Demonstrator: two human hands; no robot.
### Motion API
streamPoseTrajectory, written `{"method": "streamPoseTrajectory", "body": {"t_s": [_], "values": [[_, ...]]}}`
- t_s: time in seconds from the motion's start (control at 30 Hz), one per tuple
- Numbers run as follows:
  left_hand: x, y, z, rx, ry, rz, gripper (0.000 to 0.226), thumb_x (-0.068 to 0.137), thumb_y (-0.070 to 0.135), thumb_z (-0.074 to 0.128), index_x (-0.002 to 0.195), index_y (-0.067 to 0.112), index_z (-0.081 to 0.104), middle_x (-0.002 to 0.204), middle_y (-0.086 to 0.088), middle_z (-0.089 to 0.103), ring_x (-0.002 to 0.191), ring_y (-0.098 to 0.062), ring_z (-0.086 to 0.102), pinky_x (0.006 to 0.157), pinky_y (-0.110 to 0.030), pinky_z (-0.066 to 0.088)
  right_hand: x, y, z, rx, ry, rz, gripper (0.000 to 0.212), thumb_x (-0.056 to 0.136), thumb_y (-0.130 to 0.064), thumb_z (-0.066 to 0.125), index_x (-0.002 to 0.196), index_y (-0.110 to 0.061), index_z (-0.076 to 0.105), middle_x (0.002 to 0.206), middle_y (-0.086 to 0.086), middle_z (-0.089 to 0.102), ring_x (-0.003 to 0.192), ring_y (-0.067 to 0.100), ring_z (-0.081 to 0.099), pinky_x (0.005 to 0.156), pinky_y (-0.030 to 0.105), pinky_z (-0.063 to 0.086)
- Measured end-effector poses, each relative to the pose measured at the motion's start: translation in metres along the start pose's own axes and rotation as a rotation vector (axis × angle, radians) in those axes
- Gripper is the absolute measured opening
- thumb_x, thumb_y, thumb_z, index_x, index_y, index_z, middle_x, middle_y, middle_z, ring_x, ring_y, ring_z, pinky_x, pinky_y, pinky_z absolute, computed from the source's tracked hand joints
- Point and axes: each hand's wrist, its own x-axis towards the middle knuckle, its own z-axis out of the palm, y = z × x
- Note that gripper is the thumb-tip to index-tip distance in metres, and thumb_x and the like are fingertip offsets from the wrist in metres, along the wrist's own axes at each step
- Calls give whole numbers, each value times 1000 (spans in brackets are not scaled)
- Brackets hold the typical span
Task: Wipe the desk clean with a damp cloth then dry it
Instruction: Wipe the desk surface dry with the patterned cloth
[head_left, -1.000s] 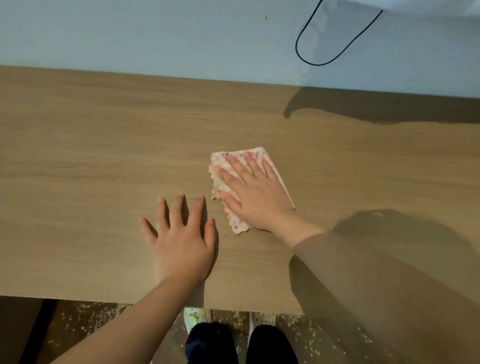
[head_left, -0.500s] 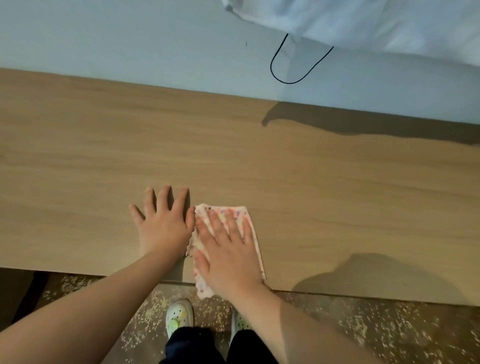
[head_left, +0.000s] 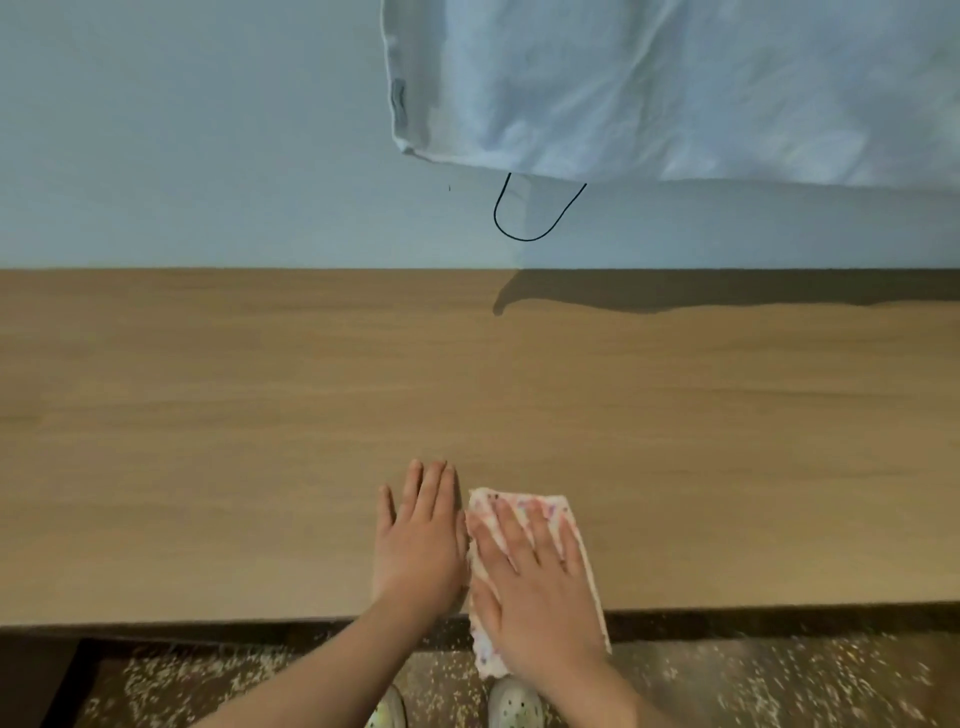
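Soft, rather dim indoor light falls evenly. A dark shadow bands the far edge of the surface toward its right corner. The speckled floor looks blur-smeared.

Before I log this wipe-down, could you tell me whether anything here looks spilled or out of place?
Yes: pale grains are scattered over the dark floor below the wooden desk, and the spotted white cloth under the flat right hand overhangs its near edge.

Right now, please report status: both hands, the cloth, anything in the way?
Left hand flat on desk, holding nothing. Right hand flat, pressing cloth at desk's near edge; cloth overhangs it. In the way: only left hand, close beside cloth.
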Motion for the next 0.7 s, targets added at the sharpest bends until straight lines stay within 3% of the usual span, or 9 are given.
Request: {"method": "streamPoseTrajectory", "body": {"t_s": [0.1, 0.17, 0.23, 0.3, 0.37, 0.43, 0.5, 0.6, 0.7], "values": [[-2, -2, 0, 3, -6, 45, 86, 62, 64, -38, 140, 34, -19, 149, 6, -24, 131, -17, -31, 110, -45, -14, -3, 46, -4, -55, 48, 77, 51, 98, -48, 11, 142, -31, 28, 148, -1, 32, 137, 27, 29, 108, 48, 18], [-4, -2, -2, -2, -18, 69, 71, 68, 68, -26, 134, 43, -22, 145, 6, -27, 132, -19, -31, 109, -45, -16, -11, 100, -7, -115, 122, 276, 50, 97, -47, 5, 145, -35, 6, 155, 0, 12, 141, 26, 10, 116, 47, 7], [-4, -2, -3, 2, -31, 60, 68, 69, 69, -24, 132, 44, -24, 144, 7, -28, 132, -19, -32, 108, -45, -17, -20, 132, -18, -11, 51, 538, 48, 96, -46, -2, 139, -38, -20, 155, -1, -14, 141, 22, -13, 116, 48, -2], [-6, 5, -2, -10, -28, 21, 66, 71, 69, -24, 132, 43, -25, 144, 6, -29, 132, -19, -32, 109, -47, -17, -21, 123, -18, 5, 21, 610, 51, 95, -48, -2, 136, -36, -29, 153, 1, -22, 139, 24, -21, 116, 49, -1], [-10, 16, 2, -22, -24, -46, 65, 69, 57, -26, 132, 38, -27, 142, 5, -31, 130, -18, -33, 110, -50, -14, -19, 79, -7, -17, 53, 367, 53, 97, -48, 2, 145, -35, -13, 156, 4, -6, 142, 29, -10, 115, 49, 6], [-12, 26, 5, -39, -10, -101, 67, 67, 49, -28, 132, 34, -28, 141, 6, -31, 129, -17, -33, 110, -51, -13, -16, 44, 2, 10, 26, 127, 51, 98, -49, 12, 144, -32, 27, 151, 3, 27, 139, 27, 16, 107, 48, 19], [-13, 28, 7, -54, 6, -113, 66, 69, 49, -27, 133, 33, -27, 144, 7, -28, 130, -16, -33, 110, -49, -14, -12, 45, 1, -56, 11, 27, 51, 98, -49, 15, 139, -30, 39, 146, 0, 38, 134, 23, 27, 103, 46, 21], [-15, 25, 6, -55, 17, -111, 68, 70, 56, -23, 134, 34, -26, 145, 7, -27, 131, -15, -32, 110, -48, -16, -13, 102, -6, -92, 48, 149, 53, 98, -49, 6, 143, -31, 27, 149, 1, 31, 136, 27, 30, 109, 45, 22], [-15, 26, 7, -36, 22, -103, 69, 72, 61, -21, 135, 34, -26, 144, 7, -28, 132, -17, -32, 110, -48, -15, -21, 161, -20, -76, 47, 461, 55, 89, -51, -16, 142, -36, -14, 156, 1, -5, 143, 26, -2, 116, 50, 6]]}}
